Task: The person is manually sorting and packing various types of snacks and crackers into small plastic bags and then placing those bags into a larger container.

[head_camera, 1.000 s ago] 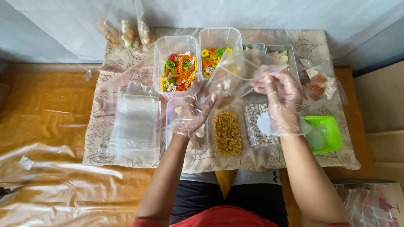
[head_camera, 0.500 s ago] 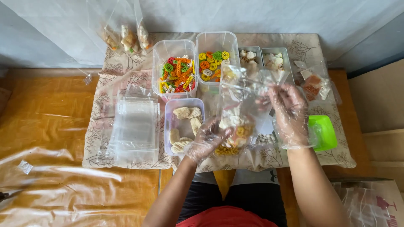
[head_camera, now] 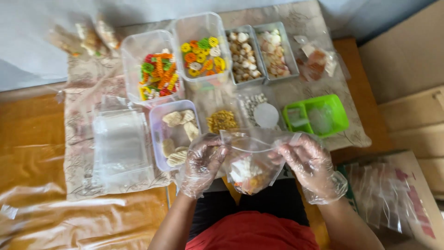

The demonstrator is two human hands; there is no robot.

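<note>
Clear bag [head_camera: 252,162] holds mixed snacks.

Thin, crinkled clear plastic gloves cover the left hand [head_camera: 202,163] and right hand [head_camera: 309,165], which pinch a glossy see-through plastic bag [head_camera: 252,162]. The tubs [head_camera: 138,46] are smooth clear plastic; the green tray [head_camera: 342,115] is shiny plastic; the tablecloth [head_camera: 78,129] looks like matt printed cloth.

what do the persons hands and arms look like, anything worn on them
Both the left hand and the right hand wear loose, crinkly, see-through plastic gloves that end in baggy cuffs at the wrists. The forearms below the cuffs are bare, with no sleeves, watch or jewellery visible.
</note>
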